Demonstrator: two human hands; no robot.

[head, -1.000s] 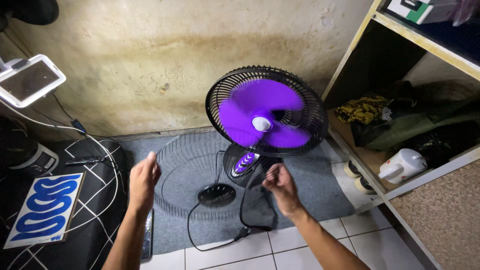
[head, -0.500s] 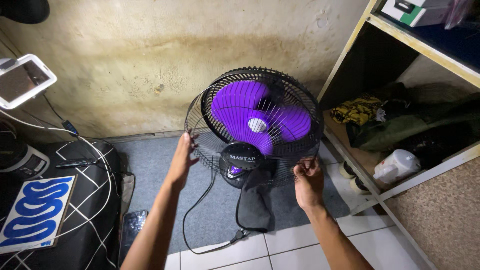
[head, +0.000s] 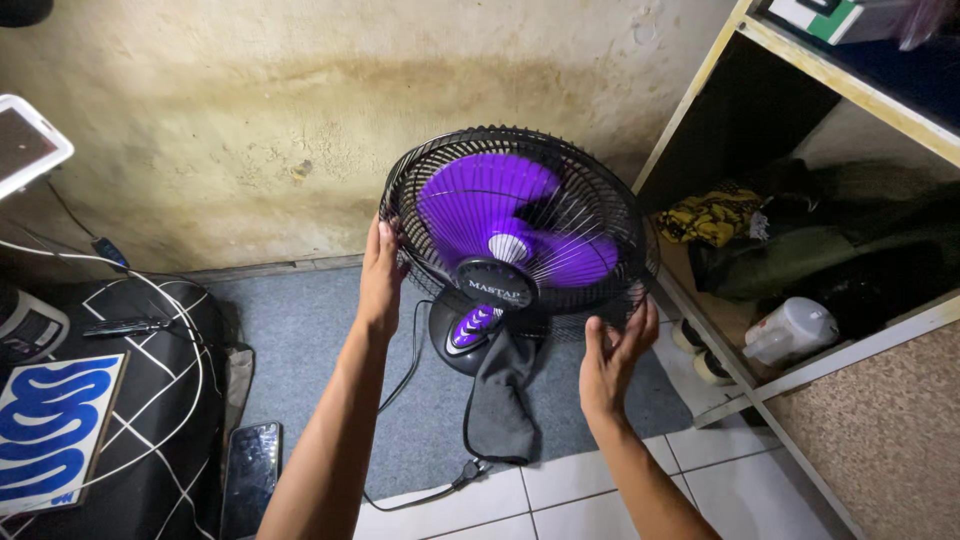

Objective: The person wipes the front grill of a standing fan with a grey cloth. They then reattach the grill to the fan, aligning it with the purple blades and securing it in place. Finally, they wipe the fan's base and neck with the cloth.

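Upright purple-bladed fan (head: 515, 235), black wire grille (head: 560, 300) seemingly seated.

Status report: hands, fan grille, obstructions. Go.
Left hand on front grille left rim, right hand at lower right rim. Grille against purple-bladed fan. Grey cloth at base.

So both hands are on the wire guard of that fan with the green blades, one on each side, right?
Not quite: the blades are purple, not green, as the head view shows. The rest holds: the left hand grips the wire guard at its left edge and the right hand is at its lower right edge.
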